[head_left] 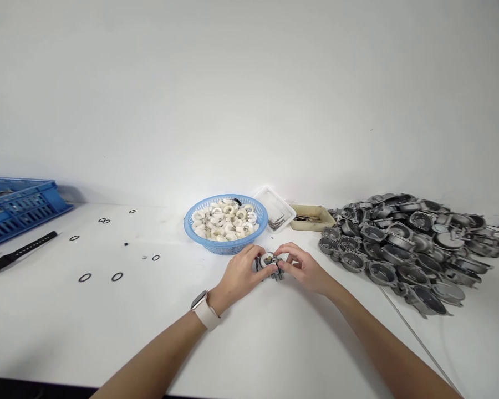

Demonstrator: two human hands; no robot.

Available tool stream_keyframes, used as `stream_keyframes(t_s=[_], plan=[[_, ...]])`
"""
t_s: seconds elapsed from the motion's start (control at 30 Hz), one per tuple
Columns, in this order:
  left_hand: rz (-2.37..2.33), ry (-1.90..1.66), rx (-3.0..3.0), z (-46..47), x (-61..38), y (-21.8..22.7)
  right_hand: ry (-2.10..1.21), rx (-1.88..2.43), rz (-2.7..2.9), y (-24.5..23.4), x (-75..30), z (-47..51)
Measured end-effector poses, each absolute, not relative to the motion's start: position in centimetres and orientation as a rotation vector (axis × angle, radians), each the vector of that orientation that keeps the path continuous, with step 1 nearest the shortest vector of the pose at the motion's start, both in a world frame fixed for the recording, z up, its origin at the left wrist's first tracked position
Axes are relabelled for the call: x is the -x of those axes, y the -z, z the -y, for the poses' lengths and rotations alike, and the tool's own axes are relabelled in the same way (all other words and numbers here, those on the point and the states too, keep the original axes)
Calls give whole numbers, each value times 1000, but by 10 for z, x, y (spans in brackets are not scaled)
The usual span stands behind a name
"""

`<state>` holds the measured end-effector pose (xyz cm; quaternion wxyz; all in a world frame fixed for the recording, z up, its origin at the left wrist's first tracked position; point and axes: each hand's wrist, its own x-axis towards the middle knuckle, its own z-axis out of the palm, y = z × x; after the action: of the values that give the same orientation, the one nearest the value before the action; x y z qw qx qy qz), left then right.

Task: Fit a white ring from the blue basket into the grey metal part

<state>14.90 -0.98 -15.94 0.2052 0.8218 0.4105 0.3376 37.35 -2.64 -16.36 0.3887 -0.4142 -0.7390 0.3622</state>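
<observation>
Between my two hands, on the white table, is a grey metal housing [276, 273] with a white ring-shaped part [266, 257] seated in its round opening. My left hand [244, 271] grips the housing from the left, its thumb across the near side. On the other side my right hand [303, 267] closes fingers and thumb on the housing's right edge. Small brass-coloured bits show inside the white ring. The fingers hide much of the housing. Just beyond my hands stands a blue plastic basket [221, 244] heaped with similar white ring parts [227, 220].
Many grey metal housings [399, 238] are piled at the right. Behind my hands are a tilted white tray [270, 199] and a beige box [314, 226]. Black rubber rings [117, 276] lie scattered left, near a black watch [20, 252] and a blue crate [29, 205].
</observation>
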Motion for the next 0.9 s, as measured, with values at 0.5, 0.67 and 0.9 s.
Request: stream_keyframes(t_s=[0.5, 0.67, 0.9], plan=[[-1140, -925, -2277, 13, -149, 153, -957, 1097, 1791, 159, -373, 26], [-1056, -976, -2214, 15, -148, 148, -908, 1126, 1811, 154, -374, 32], [-1008, -990, -2159, 11, -149, 153, -731, 1180, 1928, 165, -354, 29]])
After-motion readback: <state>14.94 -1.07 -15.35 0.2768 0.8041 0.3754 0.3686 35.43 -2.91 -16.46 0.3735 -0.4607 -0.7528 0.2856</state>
